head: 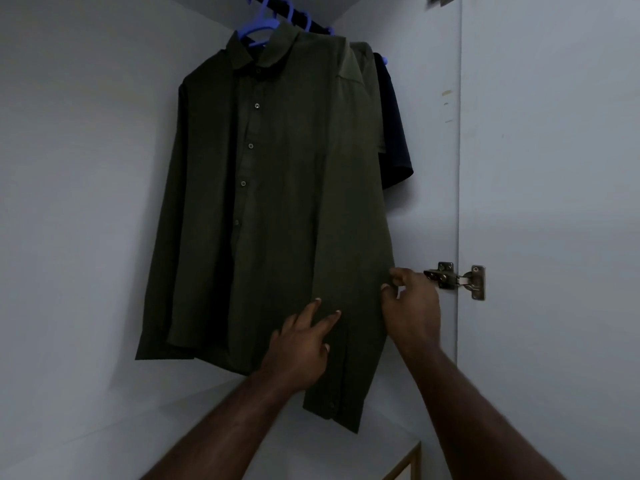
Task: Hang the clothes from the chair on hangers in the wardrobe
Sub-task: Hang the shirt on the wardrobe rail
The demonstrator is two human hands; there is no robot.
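Note:
A dark olive long-sleeved shirt (270, 202) hangs on a blue hanger (258, 32) from the black rail (294, 12) inside the wardrobe. Two straight fingers of my left hand (301, 344) touch the shirt's lower front near its right sleeve. My right hand (412, 303) is at the sleeve's right edge, thumb and fingers pinching the fabric. Behind the olive shirt hangs a dark navy garment (394, 133) on another blue hanger.
The grey wardrobe back and side walls (86, 168) enclose the clothes. A shelf (346, 455) lies below the shirt. A metal hinge (457, 278) joins the open door (554, 202) on the right, close to my right hand.

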